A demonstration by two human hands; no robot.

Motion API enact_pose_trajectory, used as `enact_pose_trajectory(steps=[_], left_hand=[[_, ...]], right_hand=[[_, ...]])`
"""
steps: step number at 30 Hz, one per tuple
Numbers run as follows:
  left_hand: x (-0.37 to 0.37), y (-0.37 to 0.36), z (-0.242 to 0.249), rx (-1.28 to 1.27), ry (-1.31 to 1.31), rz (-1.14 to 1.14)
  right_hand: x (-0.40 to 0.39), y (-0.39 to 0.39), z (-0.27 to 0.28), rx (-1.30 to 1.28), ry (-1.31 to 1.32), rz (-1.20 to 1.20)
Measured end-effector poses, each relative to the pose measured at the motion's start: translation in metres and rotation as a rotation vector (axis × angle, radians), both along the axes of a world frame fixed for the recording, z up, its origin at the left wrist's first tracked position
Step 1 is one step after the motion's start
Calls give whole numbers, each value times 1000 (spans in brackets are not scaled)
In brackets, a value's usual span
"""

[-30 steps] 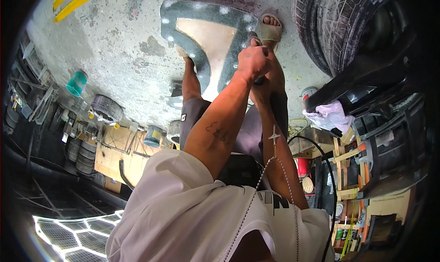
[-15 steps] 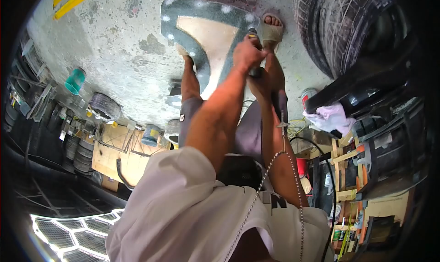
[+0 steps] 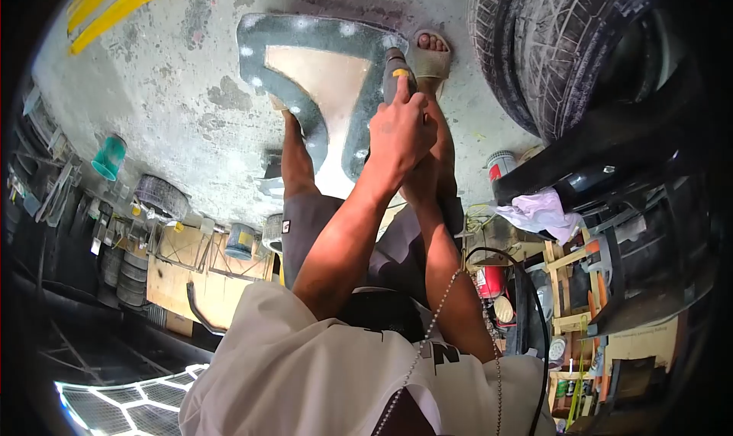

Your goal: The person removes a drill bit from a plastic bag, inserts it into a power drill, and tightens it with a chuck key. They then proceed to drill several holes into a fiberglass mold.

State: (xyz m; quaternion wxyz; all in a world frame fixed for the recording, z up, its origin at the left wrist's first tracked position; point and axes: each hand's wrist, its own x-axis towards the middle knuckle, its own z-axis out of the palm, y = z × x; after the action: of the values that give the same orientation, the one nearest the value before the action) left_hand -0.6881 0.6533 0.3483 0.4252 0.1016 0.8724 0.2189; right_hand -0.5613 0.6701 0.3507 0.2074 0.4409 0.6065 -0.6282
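My left hand (image 3: pixel 398 134) is wrapped over a dark drill-like power tool (image 3: pixel 397 68) with a yellow label. Its index finger lies along the tool's body. Just behind and below it is my right hand (image 3: pixel 421 178), closed at the tool's rear, with its fingers mostly hidden. The tool's front end meets the upper right corner of a large curved dark-grey panel (image 3: pixel 294 33). White spots dot the panel's border, and a pale tan area (image 3: pixel 321 71) fills its middle. The panel rests on or just above the floor between my feet, overlapping part of the left one.
Large dusty tyres (image 3: pixel 550 50) stand at the right, near a black car part (image 3: pixel 611 165) with a pale cloth (image 3: pixel 540 213). A green cup (image 3: pixel 110 158) lies on the concrete floor at left. A black cable (image 3: pixel 534 283) hangs along my right side. Yellow bars (image 3: pixel 130 12) lie top left.
The view has shifted, so the panel and tyres appear lower and further left. My hands still hold the tool at the panel's right corner, and its body now shows more.
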Motion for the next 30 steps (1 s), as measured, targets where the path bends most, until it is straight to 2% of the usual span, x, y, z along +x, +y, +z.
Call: enact_pose_trajectory(steps=[4,8,10,14,16,17,19,22,24,26,30], left_hand=[[-2,-6,-13,30,-1,-11],[0,-10,-20,54,-26,-4],[1,-10,-21,36,-24,-12],[-2,-7,-22,-10,-53,-5],[-7,-5,-25,-33,-94,-3],[-11,-2,-26,-50,-102,-17],[-20,4,-28,-87,-120,-42],[-25,14,-26,-96,-125,-77],[-25,18,-29,-86,-114,-60],[-29,20,-29,-80,-110,-51],[-30,21,-32,-83,-94,-50]], right_hand=[[-17,0,-6,-122,29,-164],[-17,-7,-17,-222,75,-472],[-29,-2,-13,-335,92,-604],[-52,22,-14,-720,-7,-923],[-51,20,-16,-573,35,-753],[-48,15,-17,-331,96,-500],[-49,17,-11,-157,143,-300],[-55,27,2,-259,36,-388],[-17,4,-18,-194,-134,-340],[-19,4,-18,-185,-68,-389],[-18,16,-23,-130,-204,-211]])
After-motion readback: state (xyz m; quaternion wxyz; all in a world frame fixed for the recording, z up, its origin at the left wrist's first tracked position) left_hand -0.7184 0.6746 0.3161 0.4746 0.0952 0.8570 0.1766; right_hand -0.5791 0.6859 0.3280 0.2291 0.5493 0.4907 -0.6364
